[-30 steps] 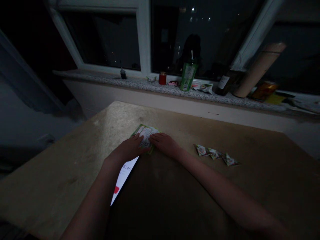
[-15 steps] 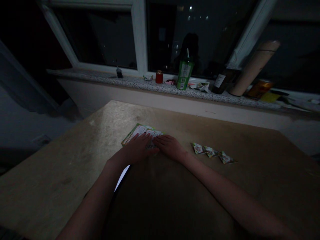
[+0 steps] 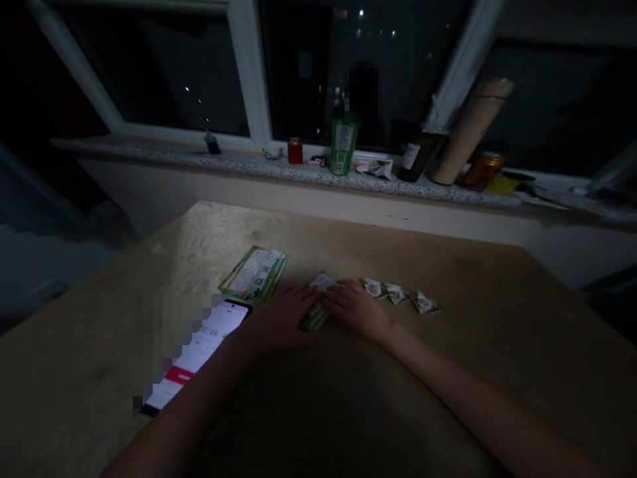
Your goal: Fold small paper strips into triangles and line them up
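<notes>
Green printed paper [image 3: 314, 320] lies partly under your outstretched left hand [image 3: 284, 315] and right hand [image 3: 359, 307]; any pinch is hidden. Press evenly.

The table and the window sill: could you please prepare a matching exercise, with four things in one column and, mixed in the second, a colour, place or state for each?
Things:
1. phone
2. folded pieces
3. jar
4. printed strip

Descriptions:
A. red, standing on the window sill
B. on the table, touched by the left hand and the right hand
C. with a lit screen, beside the left forearm
D. in a loose row, beyond and to the right of the right hand

Pairs: 1-C, 2-D, 3-A, 4-B
</notes>
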`<action>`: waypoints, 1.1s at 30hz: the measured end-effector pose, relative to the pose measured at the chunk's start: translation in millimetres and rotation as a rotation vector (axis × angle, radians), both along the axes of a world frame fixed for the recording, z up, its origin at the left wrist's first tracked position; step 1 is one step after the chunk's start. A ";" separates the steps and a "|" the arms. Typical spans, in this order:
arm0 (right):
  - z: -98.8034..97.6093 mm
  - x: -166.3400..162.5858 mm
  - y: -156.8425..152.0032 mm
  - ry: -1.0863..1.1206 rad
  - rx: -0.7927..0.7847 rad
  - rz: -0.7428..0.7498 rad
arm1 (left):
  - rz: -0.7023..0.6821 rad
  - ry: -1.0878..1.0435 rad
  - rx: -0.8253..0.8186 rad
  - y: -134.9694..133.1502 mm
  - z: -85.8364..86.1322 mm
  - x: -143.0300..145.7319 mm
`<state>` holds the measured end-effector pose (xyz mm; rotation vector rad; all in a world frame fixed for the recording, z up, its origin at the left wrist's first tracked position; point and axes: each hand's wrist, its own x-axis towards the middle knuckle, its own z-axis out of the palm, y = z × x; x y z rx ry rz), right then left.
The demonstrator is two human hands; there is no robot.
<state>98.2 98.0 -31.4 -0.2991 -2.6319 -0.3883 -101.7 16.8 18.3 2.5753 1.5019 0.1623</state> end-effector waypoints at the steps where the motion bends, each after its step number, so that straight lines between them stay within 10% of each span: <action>1: 0.6 5.8 -2.8 -0.006 -0.012 0.000 | -0.006 0.015 -0.006 -1.2 -0.6 3.2; 18: 16.5 131.1 -72.6 -0.053 -0.611 -0.130 | -0.287 0.055 -0.023 -15.1 -16.7 50.1; 33: 26.3 151.7 -88.6 -0.142 -0.737 -0.198 | -0.312 0.066 -0.021 -20.4 -22.7 63.7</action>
